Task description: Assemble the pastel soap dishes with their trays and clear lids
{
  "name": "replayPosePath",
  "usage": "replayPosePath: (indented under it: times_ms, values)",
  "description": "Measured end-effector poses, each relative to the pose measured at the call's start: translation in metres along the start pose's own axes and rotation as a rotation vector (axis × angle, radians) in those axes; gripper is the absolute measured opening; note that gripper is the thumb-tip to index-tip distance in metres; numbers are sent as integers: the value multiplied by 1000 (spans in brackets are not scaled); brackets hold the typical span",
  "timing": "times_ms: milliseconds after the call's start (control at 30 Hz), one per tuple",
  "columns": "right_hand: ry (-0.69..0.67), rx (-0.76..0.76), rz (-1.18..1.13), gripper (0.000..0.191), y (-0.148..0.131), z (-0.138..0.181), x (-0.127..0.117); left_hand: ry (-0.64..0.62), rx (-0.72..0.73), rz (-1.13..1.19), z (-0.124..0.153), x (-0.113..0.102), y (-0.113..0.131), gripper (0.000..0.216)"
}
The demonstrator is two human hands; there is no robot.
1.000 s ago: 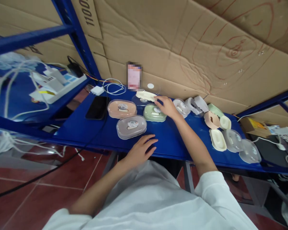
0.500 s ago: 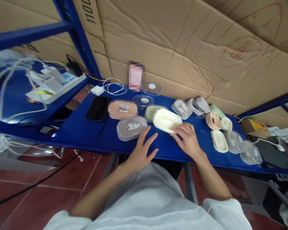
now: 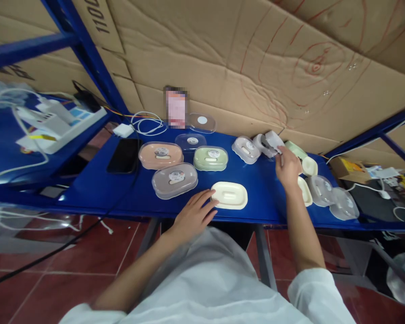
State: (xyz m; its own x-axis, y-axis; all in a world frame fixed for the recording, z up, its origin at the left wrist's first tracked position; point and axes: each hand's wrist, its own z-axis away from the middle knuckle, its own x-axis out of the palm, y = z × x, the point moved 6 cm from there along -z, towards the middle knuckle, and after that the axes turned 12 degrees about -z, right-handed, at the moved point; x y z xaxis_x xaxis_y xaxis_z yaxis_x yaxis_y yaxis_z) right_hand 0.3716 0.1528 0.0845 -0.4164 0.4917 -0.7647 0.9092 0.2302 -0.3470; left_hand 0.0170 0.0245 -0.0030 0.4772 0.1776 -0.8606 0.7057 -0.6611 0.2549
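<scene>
A cream oval tray with a raised bar in its middle lies flat on the blue table, near its front edge. My left hand is open, its fingertips at the tray's left end. Over the pieces at the back right reaches my right hand, fingers extended downward beside a pale grey piece. A grey oval piece is just left of it. The hand covers most of a pink piece and part of another cream tray. Lidded boxes in pink, green and grey stand left of centre.
Clear lids lie behind the boxes, and a clear-covered box stands farther right. More clear covers are at the right end. A black phone and a white cable occupy the left, with a cardboard wall behind.
The cream tray has come down onto the table, and my right hand has let it go and moved right to the back pieces. My left fingers now meet the tray's edge. The view has shifted slightly.
</scene>
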Motion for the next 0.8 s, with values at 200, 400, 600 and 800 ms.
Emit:
replayPosePath:
  times_ms: [200, 400, 600, 800]
  values:
    - [-166, 200, 193, 39, 49, -67, 18, 22, -63, 35, -2, -7, -3, 12]
    - [-26, -200, 33, 33, -49, 21, 6, 73, -142, 110, 0, -7, -9, 26]
    - [-379, -390, -145, 41, -146, 136, 26, 106, -135, 65, 0, -8, -8, 59]
    - [-450, -404, -299, 52, -171, 148, 50, 107, -62, 24, 1, -3, -7, 51]
